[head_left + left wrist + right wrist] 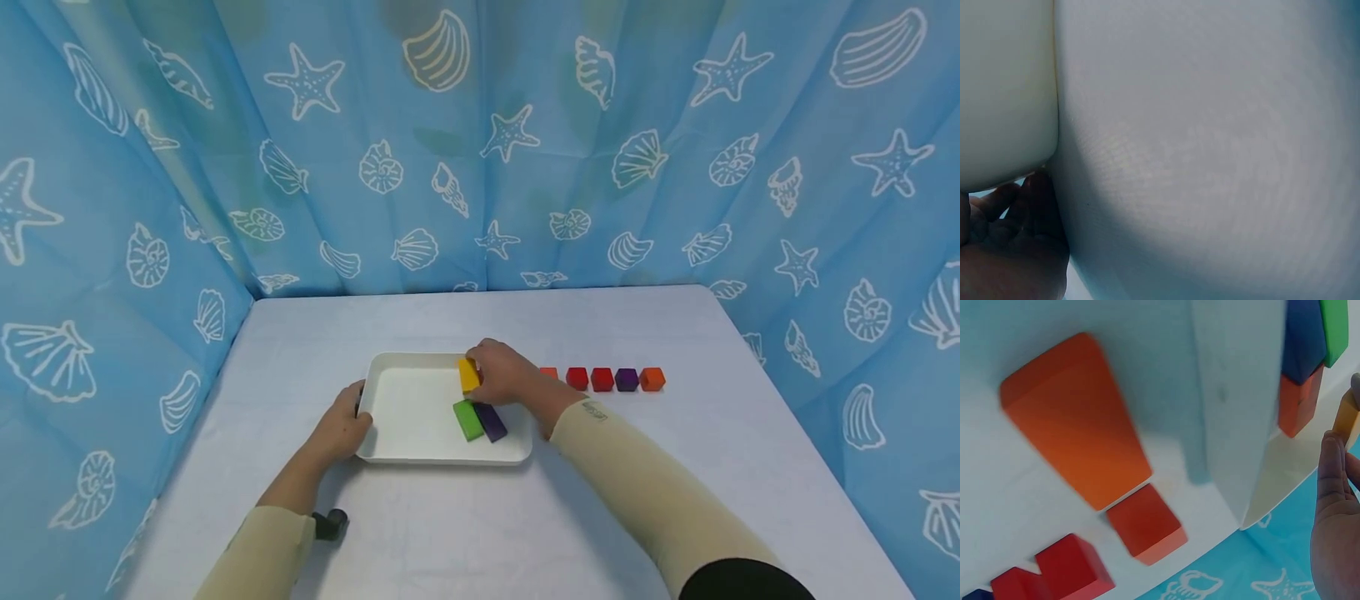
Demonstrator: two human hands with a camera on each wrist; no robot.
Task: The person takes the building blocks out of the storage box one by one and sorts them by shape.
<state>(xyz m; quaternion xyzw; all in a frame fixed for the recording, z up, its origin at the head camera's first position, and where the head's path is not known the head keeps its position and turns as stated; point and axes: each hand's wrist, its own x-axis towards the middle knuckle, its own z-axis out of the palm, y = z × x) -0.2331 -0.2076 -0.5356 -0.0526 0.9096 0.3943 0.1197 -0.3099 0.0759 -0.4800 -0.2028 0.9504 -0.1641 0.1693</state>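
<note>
A shallow white tray (408, 417) lies on the table, with my left hand (341, 423) gripping its left edge. Over the tray's right part, my right hand (506, 371) pinches a yellow block (468, 377) between thumb and fingers. Just below it in the head view, a green block (468, 420) and a dark purple block (491, 422) lie side by side in the tray. The right wrist view also shows an orange-red block (1299, 403) inside, beside those two; my right hand hides it from the head camera.
Right of the tray runs a row of small cubes: two red cubes (589, 379), a purple cube (627, 380) and an orange cube (652, 379) among them. An orange block (1079, 419) stands outside the tray wall, under my right forearm. Patterned blue curtains (480, 192) surround the table.
</note>
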